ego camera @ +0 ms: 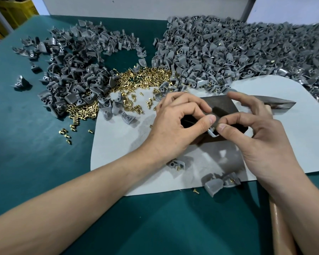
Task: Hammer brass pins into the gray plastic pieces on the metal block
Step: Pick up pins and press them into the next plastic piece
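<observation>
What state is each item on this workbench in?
Left hand: pinching small gray plastic piece.
Right hand: pinching same piece.
Dark metal block: lying flat.
Loose brass pins: heaped, unused.
Left pile of gray pieces: pinless.
Right pile of gray pieces: many pinned.
Wooden-handled hammer: lying flat.

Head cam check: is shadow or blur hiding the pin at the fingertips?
Head view: the centre is sharp; the brass pin and gray piece, pinched by the left hand and right hand, are mostly covered by the thumbs. Head view: soft hand shadows lie on the white mat; the far right pile smears, and the edges bow.
</observation>
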Action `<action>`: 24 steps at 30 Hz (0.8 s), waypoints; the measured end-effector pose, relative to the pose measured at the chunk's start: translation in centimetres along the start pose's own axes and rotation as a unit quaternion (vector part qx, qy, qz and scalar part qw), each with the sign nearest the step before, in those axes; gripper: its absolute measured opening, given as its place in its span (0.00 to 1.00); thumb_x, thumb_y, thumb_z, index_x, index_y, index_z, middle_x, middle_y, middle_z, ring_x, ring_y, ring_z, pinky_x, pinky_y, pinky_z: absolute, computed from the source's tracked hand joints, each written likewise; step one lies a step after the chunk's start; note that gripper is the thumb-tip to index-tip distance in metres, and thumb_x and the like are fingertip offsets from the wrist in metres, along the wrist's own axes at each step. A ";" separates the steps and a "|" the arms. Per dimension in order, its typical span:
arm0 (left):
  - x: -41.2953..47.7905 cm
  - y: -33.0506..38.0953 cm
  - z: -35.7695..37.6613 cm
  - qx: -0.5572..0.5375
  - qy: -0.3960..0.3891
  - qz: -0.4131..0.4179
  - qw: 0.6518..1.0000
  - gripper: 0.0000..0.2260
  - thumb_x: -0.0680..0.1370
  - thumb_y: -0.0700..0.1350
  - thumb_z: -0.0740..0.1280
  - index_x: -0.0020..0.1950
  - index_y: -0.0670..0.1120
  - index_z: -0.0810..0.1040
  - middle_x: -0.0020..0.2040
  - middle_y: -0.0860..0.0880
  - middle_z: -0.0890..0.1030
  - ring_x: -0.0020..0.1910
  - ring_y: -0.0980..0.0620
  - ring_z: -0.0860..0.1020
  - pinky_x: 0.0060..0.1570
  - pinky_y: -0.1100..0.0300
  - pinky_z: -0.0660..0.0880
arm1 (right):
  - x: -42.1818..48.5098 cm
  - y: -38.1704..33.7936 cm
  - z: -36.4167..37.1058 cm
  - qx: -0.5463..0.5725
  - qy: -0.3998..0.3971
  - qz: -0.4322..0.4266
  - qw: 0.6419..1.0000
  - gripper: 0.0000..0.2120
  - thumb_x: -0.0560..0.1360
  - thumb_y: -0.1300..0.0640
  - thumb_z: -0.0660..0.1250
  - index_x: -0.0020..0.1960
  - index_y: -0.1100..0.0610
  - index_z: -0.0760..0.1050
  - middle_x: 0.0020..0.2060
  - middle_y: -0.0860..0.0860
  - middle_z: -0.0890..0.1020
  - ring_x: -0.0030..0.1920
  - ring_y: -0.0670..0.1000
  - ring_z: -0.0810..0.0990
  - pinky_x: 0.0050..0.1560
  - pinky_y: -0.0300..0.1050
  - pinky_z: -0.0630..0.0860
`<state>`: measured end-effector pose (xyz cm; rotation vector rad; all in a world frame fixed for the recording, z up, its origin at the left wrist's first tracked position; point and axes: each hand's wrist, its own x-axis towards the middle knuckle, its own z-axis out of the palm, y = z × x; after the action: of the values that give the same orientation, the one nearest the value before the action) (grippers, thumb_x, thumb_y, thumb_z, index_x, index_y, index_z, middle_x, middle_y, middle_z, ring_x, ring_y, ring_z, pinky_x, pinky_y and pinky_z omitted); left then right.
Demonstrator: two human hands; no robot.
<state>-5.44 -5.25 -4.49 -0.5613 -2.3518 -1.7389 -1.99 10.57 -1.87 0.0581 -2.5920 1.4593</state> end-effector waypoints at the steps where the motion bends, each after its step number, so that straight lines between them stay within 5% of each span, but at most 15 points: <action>1: 0.0 0.0 0.0 0.002 -0.001 0.001 1.000 0.08 0.74 0.45 0.72 0.35 0.53 0.78 0.46 0.60 0.79 0.58 0.56 0.70 0.64 0.48 0.62 | 0.0 -0.1 0.0 -0.009 0.002 -0.007 1.000 0.08 0.69 0.55 0.74 0.33 0.46 0.80 0.64 0.37 0.72 0.72 0.47 0.61 0.73 0.57 0.54; 11: 0.1 -0.1 0.0 0.008 -0.002 0.005 1.000 0.07 0.73 0.46 0.72 0.36 0.52 0.78 0.47 0.60 0.79 0.58 0.55 0.70 0.64 0.47 0.63 | 0.1 -0.2 -0.1 -0.062 0.004 -0.044 0.997 0.04 0.66 0.50 0.68 0.34 0.41 0.76 0.62 0.34 0.70 0.73 0.47 0.57 0.70 0.40 0.51; 19: 0.1 -0.1 0.1 0.009 0.000 0.008 1.000 0.06 0.73 0.47 0.71 0.36 0.50 0.79 0.46 0.62 0.78 0.58 0.55 0.70 0.64 0.45 0.63 | 0.2 -0.1 -0.3 -0.036 -0.009 -0.045 0.998 0.06 0.67 0.53 0.73 0.35 0.44 0.78 0.63 0.35 0.72 0.73 0.47 0.59 0.74 0.55 0.52; 24: 0.0 0.0 0.1 0.010 0.000 0.012 1.000 0.07 0.73 0.47 0.71 0.35 0.49 0.78 0.45 0.62 0.78 0.57 0.55 0.69 0.63 0.45 0.62 | 0.1 0.2 -0.3 -0.025 -0.017 -0.055 0.998 0.10 0.69 0.58 0.74 0.35 0.45 0.78 0.62 0.35 0.73 0.73 0.43 0.58 0.74 0.53 0.51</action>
<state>-5.48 -5.13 -4.54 -0.5826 -2.3498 -1.7040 -2.12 10.88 -1.84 0.2165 -2.6052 1.3673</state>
